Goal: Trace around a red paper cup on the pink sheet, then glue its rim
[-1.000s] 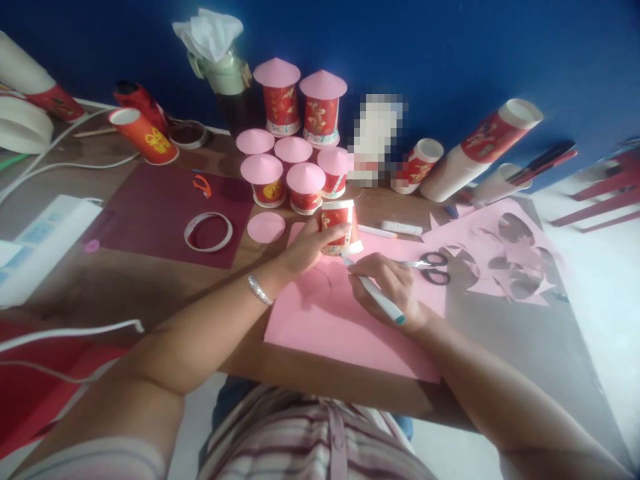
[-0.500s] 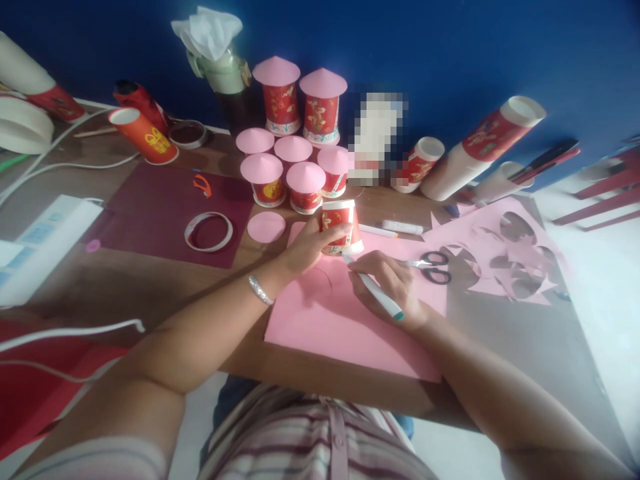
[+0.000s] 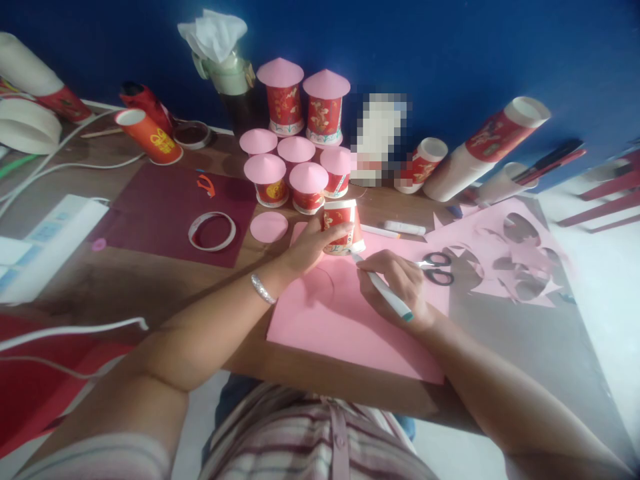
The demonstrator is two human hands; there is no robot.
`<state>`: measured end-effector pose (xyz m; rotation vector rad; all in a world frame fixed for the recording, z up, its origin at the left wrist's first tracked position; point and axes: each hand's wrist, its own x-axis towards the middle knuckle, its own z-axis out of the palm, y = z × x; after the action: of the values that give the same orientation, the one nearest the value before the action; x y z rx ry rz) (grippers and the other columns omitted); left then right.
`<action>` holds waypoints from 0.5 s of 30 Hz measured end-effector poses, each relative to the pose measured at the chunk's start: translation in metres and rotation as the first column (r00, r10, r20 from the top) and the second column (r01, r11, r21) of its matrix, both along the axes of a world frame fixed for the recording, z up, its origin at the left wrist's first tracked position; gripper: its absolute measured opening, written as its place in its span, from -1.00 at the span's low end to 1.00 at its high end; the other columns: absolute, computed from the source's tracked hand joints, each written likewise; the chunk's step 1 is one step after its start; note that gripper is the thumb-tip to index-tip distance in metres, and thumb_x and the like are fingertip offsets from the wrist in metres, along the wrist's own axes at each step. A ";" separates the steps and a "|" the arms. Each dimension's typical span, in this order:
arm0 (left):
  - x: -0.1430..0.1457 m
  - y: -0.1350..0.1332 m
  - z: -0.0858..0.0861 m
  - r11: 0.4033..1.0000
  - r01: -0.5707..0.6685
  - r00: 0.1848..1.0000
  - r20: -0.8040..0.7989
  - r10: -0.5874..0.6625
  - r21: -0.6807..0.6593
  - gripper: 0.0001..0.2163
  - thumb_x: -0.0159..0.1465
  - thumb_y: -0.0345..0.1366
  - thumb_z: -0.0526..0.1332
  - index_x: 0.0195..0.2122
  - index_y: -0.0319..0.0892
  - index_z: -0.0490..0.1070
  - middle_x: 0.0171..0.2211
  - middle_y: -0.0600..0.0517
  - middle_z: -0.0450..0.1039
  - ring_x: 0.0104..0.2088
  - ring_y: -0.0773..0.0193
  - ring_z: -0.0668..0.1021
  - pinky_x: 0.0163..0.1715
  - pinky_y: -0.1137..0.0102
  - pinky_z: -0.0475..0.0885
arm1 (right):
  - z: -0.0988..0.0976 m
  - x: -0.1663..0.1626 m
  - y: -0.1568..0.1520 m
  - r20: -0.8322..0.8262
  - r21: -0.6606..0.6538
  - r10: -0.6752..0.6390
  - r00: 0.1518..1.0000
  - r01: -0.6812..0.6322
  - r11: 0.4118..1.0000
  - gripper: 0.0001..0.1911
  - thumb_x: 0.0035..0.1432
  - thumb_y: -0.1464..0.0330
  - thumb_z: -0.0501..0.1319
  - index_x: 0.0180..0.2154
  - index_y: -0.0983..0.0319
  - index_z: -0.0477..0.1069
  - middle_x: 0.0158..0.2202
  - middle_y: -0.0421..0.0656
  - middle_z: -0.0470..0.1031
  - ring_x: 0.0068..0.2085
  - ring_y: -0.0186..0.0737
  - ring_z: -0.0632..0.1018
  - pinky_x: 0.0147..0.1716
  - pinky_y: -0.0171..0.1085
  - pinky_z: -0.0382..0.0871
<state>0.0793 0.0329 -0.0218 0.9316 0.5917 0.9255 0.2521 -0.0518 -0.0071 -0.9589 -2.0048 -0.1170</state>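
My left hand [image 3: 310, 245] is closed around a red paper cup [image 3: 341, 225] that stands upside down on a pink paper sheet [image 3: 345, 320]. A silver bracelet sits on that wrist. My right hand [image 3: 397, 287] grips a white pen with a green end [image 3: 387, 299]; its tip touches the sheet at the cup's rim. A drawn circle line shows on the pink sheet just below my left hand.
Several red cups with pink cone lids [image 3: 295, 170] stand behind. A pink paper disc [image 3: 269, 227] and a tape ring [image 3: 212, 231] lie left, on and beside a maroon sheet [image 3: 165, 213]. Black scissors [image 3: 437, 267] and cut pink scraps [image 3: 505, 257] lie right. A white box [image 3: 45, 243] sits far left.
The pen tip has slid slightly to the right along the cup's rim. The view has shifted a little; my left hand still holds the cup down.
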 end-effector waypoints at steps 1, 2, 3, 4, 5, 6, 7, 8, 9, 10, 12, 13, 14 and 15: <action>0.000 0.000 0.000 1.000 0.002 1.000 0.004 -0.002 0.004 -0.72 0.24 -0.16 0.46 -0.26 -0.15 0.39 -0.32 0.09 0.45 -0.31 0.34 0.50 -0.21 0.38 0.45 | 0.000 0.000 0.000 -0.004 0.007 0.004 1.000 -0.004 1.000 -0.78 0.28 0.58 0.24 -0.13 0.16 0.39 -0.43 -0.27 0.50 -0.48 -0.31 0.52 -0.51 -0.31 0.39; 0.000 0.000 0.000 1.000 0.004 1.000 0.005 -0.004 0.008 -0.73 0.24 -0.16 0.46 -0.27 -0.15 0.40 -0.33 0.09 0.44 -0.31 0.34 0.50 -0.21 0.38 0.45 | 0.001 0.000 -0.001 -0.007 0.013 0.012 1.000 -0.011 1.000 -0.77 0.28 0.58 0.24 -0.13 0.16 0.38 -0.43 -0.26 0.50 -0.48 -0.30 0.51 -0.51 -0.31 0.40; 0.000 0.000 0.000 1.000 0.003 1.000 0.004 -0.003 0.012 -0.73 0.24 -0.16 0.46 -0.27 -0.15 0.40 -0.33 0.09 0.44 -0.31 0.33 0.51 -0.21 0.38 0.46 | 0.001 0.000 -0.001 -0.009 0.015 0.023 1.000 -0.023 1.000 -0.77 0.27 0.58 0.24 -0.12 0.16 0.39 -0.42 -0.26 0.50 -0.47 -0.30 0.51 -0.51 -0.31 0.41; 0.000 0.000 0.000 1.000 -0.002 1.000 0.004 0.002 0.015 -0.73 0.24 -0.16 0.46 -0.28 -0.15 0.40 -0.34 0.08 0.44 -0.30 0.33 0.51 -0.21 0.37 0.46 | 0.002 0.000 -0.002 -0.012 0.014 0.036 0.999 -0.036 0.999 -0.76 0.27 0.58 0.24 -0.11 0.16 0.39 -0.41 -0.25 0.50 -0.47 -0.30 0.52 -0.50 -0.31 0.42; 0.000 0.000 0.000 1.000 -0.008 1.000 0.001 0.008 0.016 -0.73 0.23 -0.16 0.47 -0.28 -0.15 0.41 -0.34 0.08 0.45 -0.30 0.32 0.52 -0.20 0.37 0.46 | 0.003 0.000 -0.003 -0.016 0.011 0.047 0.999 -0.047 0.999 -0.76 0.27 0.57 0.24 -0.11 0.15 0.39 -0.41 -0.25 0.50 -0.46 -0.29 0.52 -0.49 -0.30 0.44; 0.000 0.000 0.000 1.000 -0.014 1.000 -0.003 0.014 0.013 -0.73 0.22 -0.15 0.47 -0.27 -0.15 0.42 -0.33 0.07 0.45 -0.29 0.31 0.52 -0.20 0.36 0.47 | 0.003 0.000 -0.003 -0.020 0.007 0.057 0.998 -0.057 0.998 -0.76 0.27 0.57 0.24 -0.10 0.15 0.40 -0.40 -0.25 0.50 -0.45 -0.29 0.53 -0.48 -0.30 0.45; 0.000 0.000 0.000 1.000 -0.017 1.000 -0.007 0.017 0.005 -0.72 0.21 -0.14 0.47 -0.26 -0.15 0.43 -0.33 0.07 0.46 -0.29 0.30 0.53 -0.19 0.35 0.47 | 0.004 0.000 -0.004 -0.024 0.002 0.063 0.998 -0.063 0.998 -0.76 0.26 0.56 0.24 -0.10 0.15 0.40 -0.40 -0.24 0.51 -0.45 -0.29 0.53 -0.47 -0.30 0.46; 0.000 0.001 0.000 1.000 -0.018 1.000 -0.010 0.018 -0.005 -0.71 0.20 -0.13 0.48 -0.25 -0.14 0.43 -0.32 0.06 0.47 -0.28 0.29 0.53 -0.19 0.34 0.47 | 0.005 0.000 -0.004 -0.029 -0.001 0.067 0.997 -0.067 0.998 -0.76 0.26 0.56 0.24 -0.10 0.14 0.40 -0.40 -0.24 0.51 -0.45 -0.29 0.53 -0.47 -0.30 0.47; 0.000 0.001 0.000 1.000 -0.017 1.000 -0.015 0.017 -0.016 -0.70 0.19 -0.12 0.48 -0.23 -0.14 0.44 -0.31 0.06 0.48 -0.27 0.28 0.54 -0.18 0.33 0.48 | 0.005 -0.001 -0.004 -0.031 -0.004 0.069 0.997 -0.069 0.998 -0.76 0.26 0.56 0.24 -0.10 0.15 0.40 -0.40 -0.24 0.51 -0.45 -0.29 0.53 -0.47 -0.30 0.47; 0.000 0.001 0.001 1.000 -0.013 1.000 -0.018 0.012 -0.028 -0.69 0.18 -0.12 0.48 -0.22 -0.14 0.44 -0.29 0.05 0.49 -0.26 0.27 0.55 -0.17 0.33 0.48 | 0.005 -0.001 -0.004 -0.032 -0.006 0.069 0.997 -0.069 0.998 -0.77 0.26 0.56 0.24 -0.11 0.15 0.40 -0.40 -0.24 0.51 -0.46 -0.29 0.53 -0.47 -0.30 0.47; -0.001 0.001 0.002 0.999 -0.002 1.000 -0.013 0.002 -0.045 -0.67 0.16 -0.11 0.49 -0.19 -0.14 0.45 -0.28 0.05 0.50 -0.24 0.26 0.56 -0.17 0.33 0.49 | 0.005 0.000 -0.004 -0.027 -0.007 0.067 0.997 -0.067 0.998 -0.77 0.27 0.57 0.23 -0.12 0.15 0.39 -0.41 -0.25 0.50 -0.46 -0.29 0.52 -0.47 -0.30 0.46; -0.001 0.001 0.002 0.999 0.000 1.000 -0.007 -0.001 -0.051 -0.66 0.16 -0.12 0.49 -0.18 -0.14 0.45 -0.27 0.06 0.49 -0.24 0.26 0.55 -0.17 0.33 0.48 | 0.005 0.000 -0.004 -0.027 -0.006 0.066 0.997 -0.066 0.998 -0.77 0.27 0.57 0.24 -0.12 0.15 0.39 -0.41 -0.25 0.50 -0.46 -0.29 0.52 -0.47 -0.29 0.46; -0.002 0.001 0.003 0.999 -0.001 1.000 -0.001 0.001 -0.054 -0.66 0.16 -0.12 0.49 -0.17 -0.14 0.45 -0.28 0.06 0.49 -0.24 0.27 0.55 -0.18 0.34 0.48 | 0.005 0.000 -0.004 -0.027 -0.003 0.066 0.997 -0.066 0.998 -0.77 0.27 0.57 0.24 -0.12 0.15 0.39 -0.41 -0.24 0.50 -0.46 -0.29 0.52 -0.47 -0.29 0.46; -0.003 0.001 0.003 0.998 -0.001 1.000 0.002 0.001 -0.055 -0.66 0.16 -0.13 0.49 -0.17 -0.14 0.45 -0.28 0.07 0.48 -0.24 0.28 0.55 -0.19 0.36 0.47 | 0.005 0.000 -0.004 -0.028 0.001 0.065 0.997 -0.065 0.998 -0.77 0.26 0.58 0.24 -0.12 0.16 0.39 -0.41 -0.24 0.50 -0.46 -0.29 0.52 -0.47 -0.29 0.45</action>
<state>0.0767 0.0340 -0.0190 0.8805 0.6131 0.9067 0.2523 -0.0554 -0.0025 -0.8895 -2.0078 -0.0667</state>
